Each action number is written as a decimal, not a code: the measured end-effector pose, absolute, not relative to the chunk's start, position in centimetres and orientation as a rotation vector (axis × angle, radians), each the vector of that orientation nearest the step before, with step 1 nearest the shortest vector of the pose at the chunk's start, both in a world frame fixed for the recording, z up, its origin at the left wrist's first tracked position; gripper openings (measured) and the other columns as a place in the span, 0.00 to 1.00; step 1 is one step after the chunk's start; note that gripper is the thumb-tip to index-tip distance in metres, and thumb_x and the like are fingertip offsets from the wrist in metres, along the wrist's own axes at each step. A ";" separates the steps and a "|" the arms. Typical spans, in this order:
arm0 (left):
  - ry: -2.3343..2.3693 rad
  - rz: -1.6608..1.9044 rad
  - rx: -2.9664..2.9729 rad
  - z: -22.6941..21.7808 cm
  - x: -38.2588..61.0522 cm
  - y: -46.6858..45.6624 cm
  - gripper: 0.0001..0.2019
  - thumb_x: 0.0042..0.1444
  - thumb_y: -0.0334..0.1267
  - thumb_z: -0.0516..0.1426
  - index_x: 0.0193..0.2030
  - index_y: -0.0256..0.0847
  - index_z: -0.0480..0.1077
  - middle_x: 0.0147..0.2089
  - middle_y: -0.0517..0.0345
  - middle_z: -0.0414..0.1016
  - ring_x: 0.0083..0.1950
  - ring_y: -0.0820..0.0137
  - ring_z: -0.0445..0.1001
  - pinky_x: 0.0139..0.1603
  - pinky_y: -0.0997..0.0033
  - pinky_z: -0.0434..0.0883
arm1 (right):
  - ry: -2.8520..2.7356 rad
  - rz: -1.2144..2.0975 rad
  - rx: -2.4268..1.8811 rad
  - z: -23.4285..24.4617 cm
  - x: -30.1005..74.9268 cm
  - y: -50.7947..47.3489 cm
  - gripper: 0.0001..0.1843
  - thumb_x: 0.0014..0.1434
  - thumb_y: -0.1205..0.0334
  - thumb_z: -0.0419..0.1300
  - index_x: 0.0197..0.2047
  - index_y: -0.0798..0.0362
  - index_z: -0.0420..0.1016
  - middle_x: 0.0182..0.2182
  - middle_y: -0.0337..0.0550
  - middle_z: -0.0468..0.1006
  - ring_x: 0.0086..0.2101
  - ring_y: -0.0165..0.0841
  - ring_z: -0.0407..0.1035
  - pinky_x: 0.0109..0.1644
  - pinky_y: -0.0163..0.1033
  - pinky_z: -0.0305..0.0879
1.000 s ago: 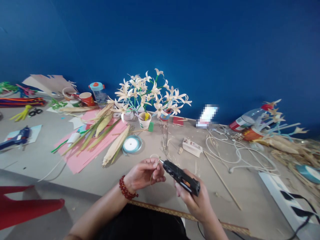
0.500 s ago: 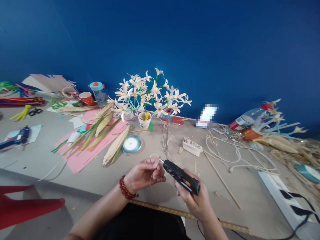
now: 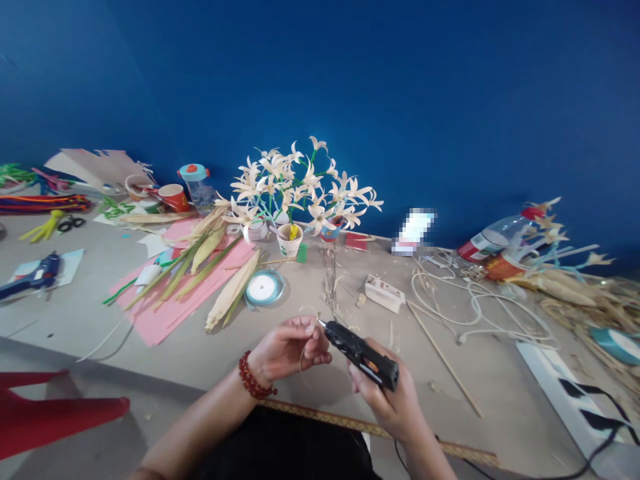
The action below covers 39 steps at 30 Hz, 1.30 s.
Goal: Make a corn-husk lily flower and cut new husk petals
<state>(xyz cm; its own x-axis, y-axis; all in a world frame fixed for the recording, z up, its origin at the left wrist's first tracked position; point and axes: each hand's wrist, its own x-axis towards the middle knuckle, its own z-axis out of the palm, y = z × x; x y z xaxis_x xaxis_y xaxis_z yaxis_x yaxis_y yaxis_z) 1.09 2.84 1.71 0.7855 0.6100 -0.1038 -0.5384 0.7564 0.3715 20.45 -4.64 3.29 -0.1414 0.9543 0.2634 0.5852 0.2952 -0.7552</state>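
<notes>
My left hand [image 3: 286,348], with a red bead bracelet [image 3: 251,377] at its wrist, pinches a thin pale strip [image 3: 302,360] that curls above and below the fingers. My right hand [image 3: 397,408] is wrapped round the handle of a black glue gun [image 3: 359,351]. The gun's metal nozzle [image 3: 323,324] points left and lies right by the left fingertips, at the pinched end of the strip. Whether nozzle and strip touch, I cannot tell. Beyond the hands lie a ribbon spool [image 3: 263,288] and some thin wire stems [image 3: 329,283].
Cups of white husk flowers [image 3: 300,187] stand by the blue wall. Corn husks [image 3: 233,293] and pink paper [image 3: 155,320] lie left, near a blue glue gun [image 3: 37,277]. A wooden stick [image 3: 445,360], white cable [image 3: 477,313] and power strip [image 3: 555,387] occupy the right.
The glue gun has shifted very slightly to the left. Both hands keep their holds, and the things on the table stay where they were.
</notes>
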 end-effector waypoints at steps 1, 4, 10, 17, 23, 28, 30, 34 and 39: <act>0.226 0.632 0.332 1.7 1.1 2.8 0.08 0.53 0.31 0.62 0.25 0.32 0.71 0.21 0.60 0.63 0.24 0.76 0.61 0.39 0.67 0.66 | -1.832 0.636 -1.384 3.4 20.4 -4.6 0.10 0.62 0.60 0.53 0.28 0.49 0.62 0.21 0.37 0.68 0.23 0.32 0.66 0.28 0.35 0.61; 0.226 0.632 0.320 1.6 1.1 2.8 0.07 0.52 0.31 0.63 0.26 0.32 0.71 0.21 0.61 0.63 0.24 0.76 0.61 0.39 0.67 0.65 | -1.832 0.621 -1.384 3.6 20.4 -4.5 0.10 0.61 0.60 0.52 0.28 0.49 0.63 0.21 0.37 0.68 0.23 0.32 0.66 0.28 0.35 0.61; 0.222 0.632 0.328 1.6 1.1 2.7 0.08 0.52 0.32 0.63 0.25 0.32 0.70 0.21 0.61 0.61 0.24 0.76 0.61 0.38 0.68 0.65 | -1.821 0.628 -1.403 3.7 20.3 -4.6 0.11 0.62 0.59 0.52 0.28 0.49 0.64 0.21 0.38 0.69 0.23 0.33 0.66 0.28 0.36 0.62; 0.231 0.632 0.346 1.8 1.2 2.7 0.10 0.51 0.33 0.64 0.24 0.33 0.69 0.21 0.62 0.59 0.25 0.76 0.60 0.37 0.68 0.65 | -1.792 0.650 -1.393 3.6 20.6 -4.6 0.10 0.62 0.59 0.53 0.28 0.50 0.65 0.20 0.37 0.69 0.22 0.32 0.66 0.27 0.36 0.61; 0.215 0.628 0.335 1.7 1.3 2.7 0.09 0.52 0.32 0.63 0.25 0.32 0.70 0.21 0.61 0.60 0.25 0.76 0.61 0.37 0.68 0.65 | -1.794 0.627 -1.396 3.5 20.5 -4.6 0.11 0.62 0.59 0.53 0.28 0.50 0.66 0.19 0.37 0.69 0.22 0.32 0.66 0.26 0.36 0.61; 0.225 0.630 0.344 1.7 1.3 2.6 0.09 0.52 0.33 0.63 0.25 0.33 0.69 0.20 0.62 0.60 0.25 0.76 0.60 0.38 0.68 0.65 | -1.773 0.649 -1.389 3.4 20.5 -4.5 0.12 0.62 0.58 0.53 0.28 0.50 0.66 0.19 0.37 0.69 0.21 0.32 0.66 0.26 0.36 0.62; 0.226 0.628 0.348 1.6 1.2 2.6 0.09 0.52 0.33 0.63 0.25 0.33 0.69 0.20 0.62 0.59 0.25 0.76 0.60 0.38 0.68 0.65 | -1.777 0.649 -1.388 3.4 20.5 -4.5 0.11 0.62 0.58 0.53 0.28 0.50 0.66 0.19 0.37 0.69 0.21 0.32 0.66 0.26 0.36 0.61; 0.238 0.627 0.336 1.6 1.2 2.6 0.09 0.51 0.33 0.64 0.24 0.33 0.69 0.20 0.62 0.59 0.24 0.76 0.60 0.37 0.68 0.65 | -1.799 0.650 -1.405 3.3 20.5 -4.6 0.10 0.62 0.59 0.53 0.28 0.50 0.66 0.19 0.37 0.69 0.22 0.33 0.66 0.27 0.36 0.61; 0.231 0.629 0.321 1.6 1.2 2.6 0.09 0.51 0.32 0.64 0.24 0.33 0.70 0.20 0.61 0.61 0.24 0.76 0.60 0.38 0.67 0.66 | -1.811 0.615 -1.386 3.4 20.4 -4.6 0.11 0.62 0.59 0.52 0.27 0.49 0.63 0.20 0.37 0.68 0.22 0.33 0.66 0.27 0.36 0.60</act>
<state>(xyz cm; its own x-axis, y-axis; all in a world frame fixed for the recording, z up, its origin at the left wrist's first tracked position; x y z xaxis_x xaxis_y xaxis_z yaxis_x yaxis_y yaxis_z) 1.19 2.58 1.61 0.7854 0.6084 -0.1142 -0.5376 0.7618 0.3613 20.40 -4.57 3.37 -0.1222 0.9530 0.2772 0.5868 0.2947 -0.7542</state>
